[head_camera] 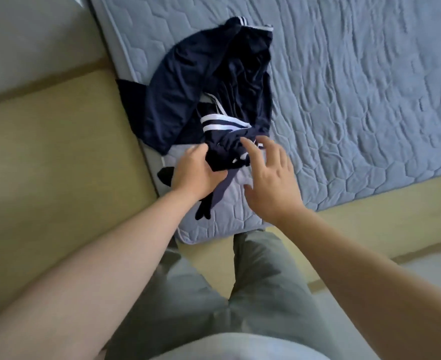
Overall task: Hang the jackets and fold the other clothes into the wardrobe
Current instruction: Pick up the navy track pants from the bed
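Left hand [198, 172]: your fingers and thumb curl round the bunched near end of the navy garment [188, 87]; firm grip on fabric.
Right hand [268, 178]: fingers straight and spread, holding nothing; forefinger tip is at the same bunch, contact cannot be told.
Garment: crumpled, with white stripes, lying near the left edge of the mattress [357, 87]; 1 dark fold overhangs that edge.
Surface: quilted blue-grey cover, wrinkled towards the right; its near corner points at your grey-green trousers [253, 281].
Room: beige floor [58, 152] on both sides of the mattress, crossed by 1 darker seam at left.
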`<state>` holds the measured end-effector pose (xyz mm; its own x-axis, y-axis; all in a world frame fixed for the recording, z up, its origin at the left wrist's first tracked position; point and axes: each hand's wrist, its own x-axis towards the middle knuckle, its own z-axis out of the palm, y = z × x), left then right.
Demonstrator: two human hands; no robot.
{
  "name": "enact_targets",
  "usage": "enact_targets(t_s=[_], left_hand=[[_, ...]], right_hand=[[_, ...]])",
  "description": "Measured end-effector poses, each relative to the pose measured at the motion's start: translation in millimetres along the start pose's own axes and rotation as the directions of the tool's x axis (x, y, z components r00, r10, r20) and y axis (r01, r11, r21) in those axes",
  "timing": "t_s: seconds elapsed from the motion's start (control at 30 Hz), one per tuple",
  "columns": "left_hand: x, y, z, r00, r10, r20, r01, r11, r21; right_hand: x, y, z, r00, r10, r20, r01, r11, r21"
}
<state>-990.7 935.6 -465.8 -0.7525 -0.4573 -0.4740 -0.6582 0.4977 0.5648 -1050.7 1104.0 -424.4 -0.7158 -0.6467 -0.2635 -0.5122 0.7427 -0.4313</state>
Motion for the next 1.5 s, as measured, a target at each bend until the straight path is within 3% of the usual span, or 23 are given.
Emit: enact_targets(t_s=[0.13, 0.33, 0.47, 0.6, 0.73, 0.8, 0.9, 1.1, 1.23, 1.37, 1.5], left_hand=[[-81, -9, -126, 0.994, 0.105, -0.009, -0.103, 0.983, 0.150], [-204, -72, -269, 0.990, 0.126, -0.069, -0.106, 0.965, 0.238], [-275, -154, -336, 0.992, 0.075, -0.098, -0.051, 0.972, 0.231], [-350, -244, -378, 0.960, 0.021, -0.280, 0.018, 0.991, 0.133], [-424, -327, -414, 0.903, -0.079, -0.423, 0.149, 0.980, 0.135], [-459, -366, -434, 0.869, -0.151, -0.471, 0.240, 0.961, 0.136], [-508, -417, -471, 0.786, -0.292, -0.545, 0.349, 0.937, 0.001], [-588, -493, -582, 0.625, -0.430, -0.651, 0.391, 0.895, -0.215], [-636, -543, -677, 0.560, -0.433, -0.706, 0.406, 0.886, -0.222], [-677, -582, -775, 0.435, -0.390, -0.811, 0.448, 0.876, -0.181], [-713, -619, -870, 0.306, -0.373, -0.876, 0.525, 0.834, -0.172]], right_hand=[[-4, -107, -53, 0.943, -0.332, 0.021, 0.329, 0.923, -0.199], [-26, -284, -68, 0.754, -0.634, 0.175, 0.655, 0.703, -0.276], [-46, -391, -37, 0.643, -0.725, 0.246, 0.764, 0.585, -0.272], [-64, -516, 5, 0.494, -0.740, 0.457, 0.867, 0.456, -0.199], [-90, -639, 35, 0.322, -0.784, 0.530, 0.947, 0.278, -0.163], [-99, -694, 44, 0.249, -0.802, 0.543, 0.967, 0.179, -0.180], [-107, -779, 54, 0.154, -0.800, 0.579, 0.983, 0.066, -0.170], [-114, -959, 69, -0.014, -0.807, 0.590, 1.000, -0.019, -0.001], [-111, -1091, 78, -0.133, -0.814, 0.566, 0.988, -0.063, 0.143], [-107, -1220, 80, -0.297, -0.840, 0.454, 0.950, -0.211, 0.231], [-110, -1344, 77, -0.397, -0.859, 0.323, 0.907, -0.313, 0.280]])
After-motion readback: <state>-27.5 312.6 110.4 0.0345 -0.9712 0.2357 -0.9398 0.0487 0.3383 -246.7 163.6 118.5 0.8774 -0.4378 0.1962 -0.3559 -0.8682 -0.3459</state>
